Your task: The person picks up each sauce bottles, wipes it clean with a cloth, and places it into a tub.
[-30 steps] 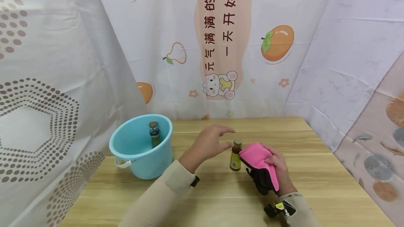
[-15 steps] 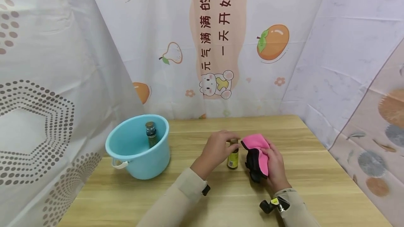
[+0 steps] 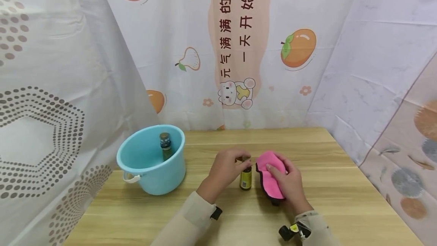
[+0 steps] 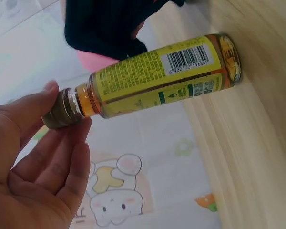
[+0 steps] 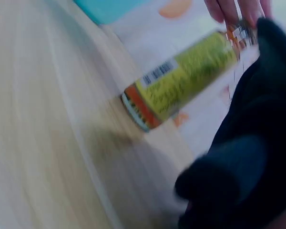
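Note:
A small glass bottle (image 3: 246,179) with a yellow-green label, dark gold cap and amber liquid stands out between my hands. My left hand (image 3: 227,172) pinches it by the cap (image 4: 62,109), thumb on one side and fingers on the other. In the left wrist view the barcode shows, and the bottle's base is close to the wooden table. Just to the right, my right hand (image 3: 290,181) grips a folded pink fabric piece (image 3: 271,174) with black edging. Its black side (image 5: 248,143) fills much of the right wrist view.
To the left stands a light blue bucket (image 3: 164,179) with a white handle grip. Inside it leans another bottle (image 3: 165,146) with a gold cap. Behind the wooden table (image 3: 341,200) hangs a white printed curtain (image 3: 191,98).
My left hand has reached the bottle, taken its cap and shifted it slightly left. The right hand has turned the fabric piece, so more pink and less black now shows.

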A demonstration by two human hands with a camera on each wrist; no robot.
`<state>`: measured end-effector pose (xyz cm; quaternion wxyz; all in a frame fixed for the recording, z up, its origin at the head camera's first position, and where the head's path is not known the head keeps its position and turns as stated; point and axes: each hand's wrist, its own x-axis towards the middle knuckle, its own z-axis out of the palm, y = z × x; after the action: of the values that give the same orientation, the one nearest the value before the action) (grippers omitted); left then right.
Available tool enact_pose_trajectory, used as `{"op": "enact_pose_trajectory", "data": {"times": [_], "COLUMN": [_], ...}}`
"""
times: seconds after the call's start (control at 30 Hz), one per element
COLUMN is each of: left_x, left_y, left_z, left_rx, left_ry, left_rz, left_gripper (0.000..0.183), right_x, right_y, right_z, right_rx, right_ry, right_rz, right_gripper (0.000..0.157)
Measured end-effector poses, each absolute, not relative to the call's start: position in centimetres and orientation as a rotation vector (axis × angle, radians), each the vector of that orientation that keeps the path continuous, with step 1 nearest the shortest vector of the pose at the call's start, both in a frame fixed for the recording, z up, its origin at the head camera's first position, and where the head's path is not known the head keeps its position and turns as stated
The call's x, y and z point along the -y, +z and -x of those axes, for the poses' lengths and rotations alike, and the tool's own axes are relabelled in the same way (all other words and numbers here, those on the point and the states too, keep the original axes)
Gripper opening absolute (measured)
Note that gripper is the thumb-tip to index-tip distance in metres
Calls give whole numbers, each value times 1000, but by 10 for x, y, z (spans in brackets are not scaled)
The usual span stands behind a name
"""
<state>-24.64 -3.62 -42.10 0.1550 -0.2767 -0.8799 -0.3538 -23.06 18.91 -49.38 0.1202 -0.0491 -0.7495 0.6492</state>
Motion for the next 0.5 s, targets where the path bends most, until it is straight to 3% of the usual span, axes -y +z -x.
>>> {"op": "enact_pose_trajectory", "data": {"times": [0.27, 0.5], "left_x": [56, 67], "left_y": [-430, -442], "left_z": [233, 225], "left_rx": [2423, 2318], "left_ry": [-1190, -1268], "left_rz": [769, 722], "left_gripper": [13, 17], "right_x": [-159, -148], "right_y": [-490, -497], "right_z": [213, 210], "right_rx": [2304, 2313], "right_ry": [1321, 1300], "right_rz": [-369, -585], "right_gripper": [56, 61]}}
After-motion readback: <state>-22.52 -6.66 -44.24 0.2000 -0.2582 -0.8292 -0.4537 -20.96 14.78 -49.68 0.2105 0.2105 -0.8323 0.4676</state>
